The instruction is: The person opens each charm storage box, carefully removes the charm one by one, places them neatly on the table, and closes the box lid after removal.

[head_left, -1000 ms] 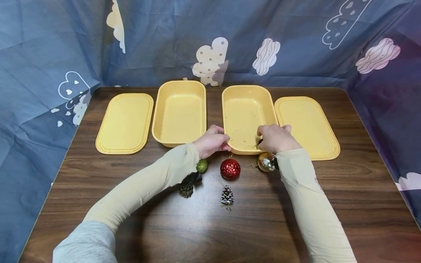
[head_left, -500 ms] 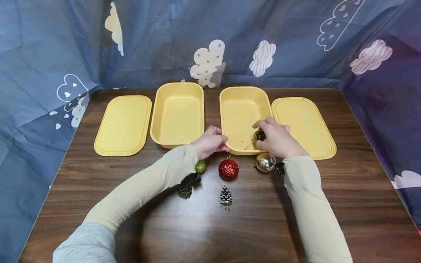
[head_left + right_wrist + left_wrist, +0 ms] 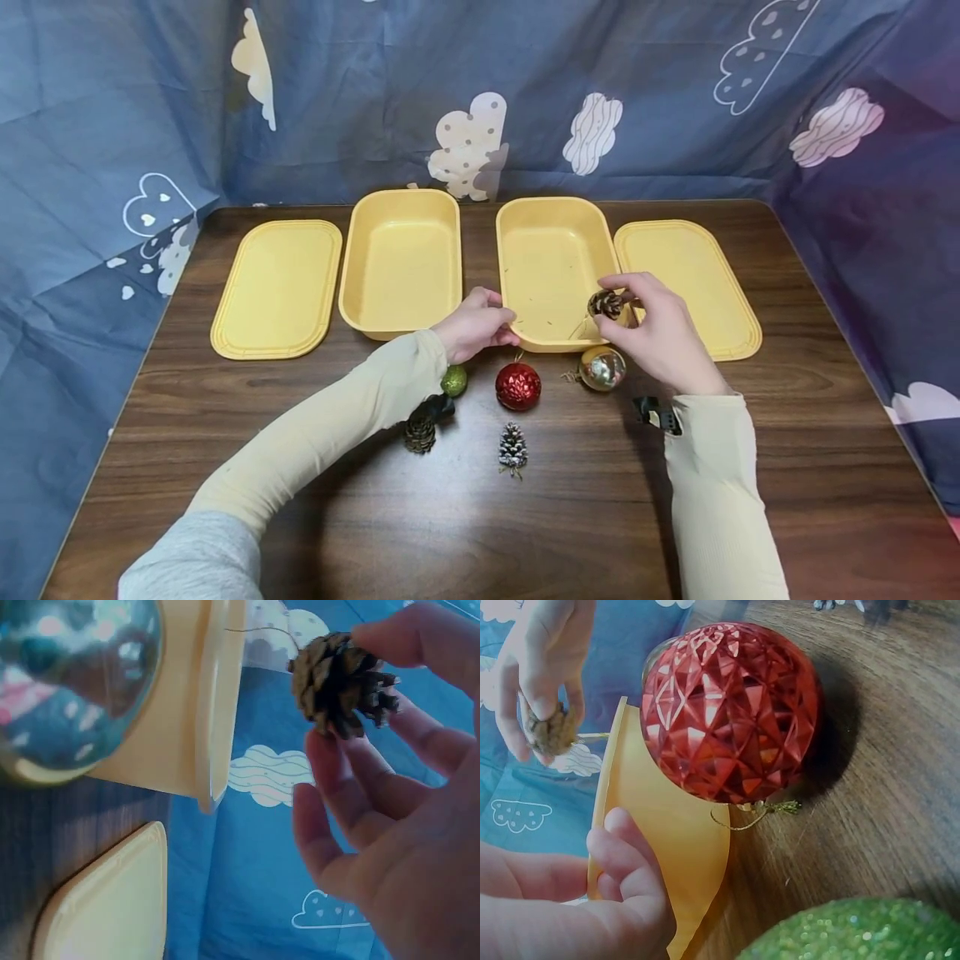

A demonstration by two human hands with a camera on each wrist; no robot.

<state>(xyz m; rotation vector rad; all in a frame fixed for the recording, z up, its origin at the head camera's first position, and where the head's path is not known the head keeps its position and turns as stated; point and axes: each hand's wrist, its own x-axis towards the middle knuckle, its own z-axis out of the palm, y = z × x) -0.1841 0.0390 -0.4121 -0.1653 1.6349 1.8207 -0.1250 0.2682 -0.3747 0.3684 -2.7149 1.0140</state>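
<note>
My right hand (image 3: 663, 329) holds a brown pine cone (image 3: 606, 305) between thumb and fingertips, over the near right corner of the right-hand yellow box (image 3: 551, 258). A thin gold string (image 3: 262, 630) trails from the cone toward the box rim in the right wrist view. At the near left corner of the same box, my left hand (image 3: 477, 323) pinches the rim, as the left wrist view shows (image 3: 622, 877). Just in front of the box lie a red faceted bauble (image 3: 518, 386), a shiny gold bauble (image 3: 602, 369) and a green glitter bauble (image 3: 453, 381).
A second yellow box (image 3: 401, 267) stands to the left. Flat yellow lids (image 3: 277, 287) lie outside the boxes, one on the left, one on the right (image 3: 697, 283). Nearer me are a brown pine cone (image 3: 420, 435) and a frosted one (image 3: 513, 447). Small bits lie inside the right box.
My right hand has lifted the pine cone up from inside the right box and drawn back slightly right, so the cone shows more fully. The left hand keeps its grip on the rim.
</note>
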